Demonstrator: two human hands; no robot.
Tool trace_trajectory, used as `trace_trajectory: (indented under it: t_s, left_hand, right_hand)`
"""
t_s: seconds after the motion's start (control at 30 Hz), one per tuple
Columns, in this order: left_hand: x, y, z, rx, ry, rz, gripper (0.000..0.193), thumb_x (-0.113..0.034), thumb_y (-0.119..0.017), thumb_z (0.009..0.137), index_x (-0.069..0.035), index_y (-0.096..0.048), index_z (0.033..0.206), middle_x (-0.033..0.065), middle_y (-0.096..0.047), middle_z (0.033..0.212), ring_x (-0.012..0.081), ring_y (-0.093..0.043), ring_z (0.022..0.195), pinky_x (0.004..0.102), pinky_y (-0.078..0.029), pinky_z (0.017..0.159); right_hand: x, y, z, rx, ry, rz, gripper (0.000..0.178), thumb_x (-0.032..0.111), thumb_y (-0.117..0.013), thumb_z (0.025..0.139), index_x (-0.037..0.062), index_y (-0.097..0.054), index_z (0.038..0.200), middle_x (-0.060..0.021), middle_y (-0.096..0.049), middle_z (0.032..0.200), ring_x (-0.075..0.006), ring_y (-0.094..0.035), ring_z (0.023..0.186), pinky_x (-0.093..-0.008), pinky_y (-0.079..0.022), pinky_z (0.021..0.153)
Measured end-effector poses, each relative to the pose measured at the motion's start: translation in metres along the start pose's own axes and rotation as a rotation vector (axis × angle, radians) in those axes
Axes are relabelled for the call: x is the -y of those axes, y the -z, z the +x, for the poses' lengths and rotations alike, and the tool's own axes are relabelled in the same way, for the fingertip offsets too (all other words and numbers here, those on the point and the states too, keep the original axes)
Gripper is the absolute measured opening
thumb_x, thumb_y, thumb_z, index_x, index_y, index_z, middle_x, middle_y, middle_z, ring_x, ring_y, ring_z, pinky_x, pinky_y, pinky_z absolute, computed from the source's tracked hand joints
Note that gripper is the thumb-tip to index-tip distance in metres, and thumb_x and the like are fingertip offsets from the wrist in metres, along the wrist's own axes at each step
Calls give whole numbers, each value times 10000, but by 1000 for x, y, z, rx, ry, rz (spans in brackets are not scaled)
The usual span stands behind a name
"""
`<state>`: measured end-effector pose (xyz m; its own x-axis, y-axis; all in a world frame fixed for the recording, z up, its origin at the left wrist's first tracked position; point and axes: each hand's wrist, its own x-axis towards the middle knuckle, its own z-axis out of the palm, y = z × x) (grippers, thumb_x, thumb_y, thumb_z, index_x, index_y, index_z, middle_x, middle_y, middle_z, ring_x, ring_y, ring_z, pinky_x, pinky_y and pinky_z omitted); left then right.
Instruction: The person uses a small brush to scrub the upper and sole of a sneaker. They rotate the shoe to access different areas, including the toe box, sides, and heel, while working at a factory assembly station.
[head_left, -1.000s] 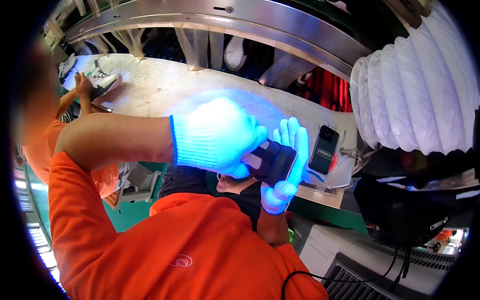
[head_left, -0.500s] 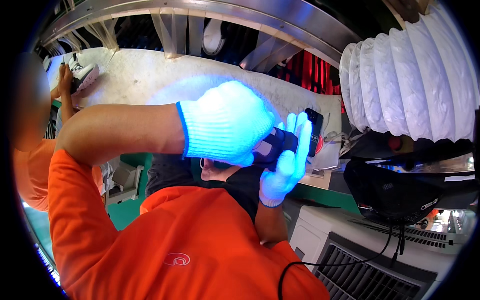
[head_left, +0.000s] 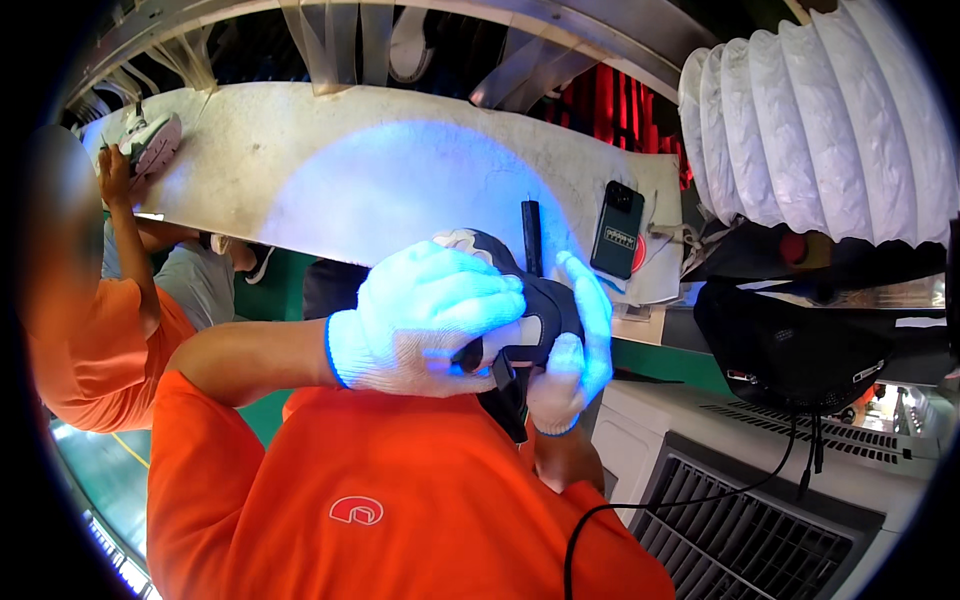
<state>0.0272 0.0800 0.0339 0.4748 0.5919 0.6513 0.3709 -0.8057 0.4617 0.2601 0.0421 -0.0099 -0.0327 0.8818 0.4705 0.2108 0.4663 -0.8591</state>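
A dark shoe (head_left: 545, 305) with light grey patches is held close to my chest, between my two gloved hands. My left hand (head_left: 425, 315), in a white knit glove, has its fingers closed over the shoe's side. A dark rounded end pokes out below those fingers; its kind is unclear. At the shoe's right end, my right hand (head_left: 577, 345) cups it, with long fingers along the far side and thumb on the near side. A black strap-like piece (head_left: 508, 395) hangs under the shoe. Just beyond lies a black pen-like stick (head_left: 531, 237) on the worktable (head_left: 230, 170).
Blue light falls on the hands and table. A dark phone (head_left: 616, 235) lies at the table's right. A white ribbed duct (head_left: 800, 140), a black bag (head_left: 790, 350) and a white grilled machine (head_left: 640, 430) stand right. At left, a co-worker holds another shoe (head_left: 155, 145).
My left hand has come down toward my body and its fingers now show over the shoe. More of the shoe is visible, and the black stick and blue light circle are uncovered.
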Motion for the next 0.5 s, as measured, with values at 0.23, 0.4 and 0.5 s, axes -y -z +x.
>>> trace_trajectory:
  t_s: [0.23, 0.4, 0.5]
  left_hand:
    - [-6, -14, -19, -55, -113, -25, 514, -245, -968, 693, -106, -784, 1152, 88, -810, 1145, 266, -809, 976, 385, -633, 756]
    - [9, -24, -38, -171, -184, 7, 548, -374, -1021, 717, -116, -766, 1128, 95, -818, 1156, 245, -811, 946, 365, -606, 707]
    - [33, 19, -24, 109, -203, -218, 628, -464, -1028, 730, -109, -759, 1175, 110, -815, 1139, 271, -806, 935, 400, -610, 725]
  right_hand:
    - [40, -1, -11, -177, -563, 510, 491, 86, -440, 1114, -153, -619, 1504, -265, -617, 1598, -334, -589, 1501, -458, -441, 1280]
    - [38, -10, -16, -6, -337, -71, 532, 266, -515, 1159, -145, -632, 1476, -286, -608, 1595, -381, -637, 1445, -490, -459, 1263]
    - [47, -30, -16, -11, -65, -353, 462, 255, -547, 1174, -135, -727, 1344, -313, -649, 1539, -440, -627, 1457, -512, -451, 1263]
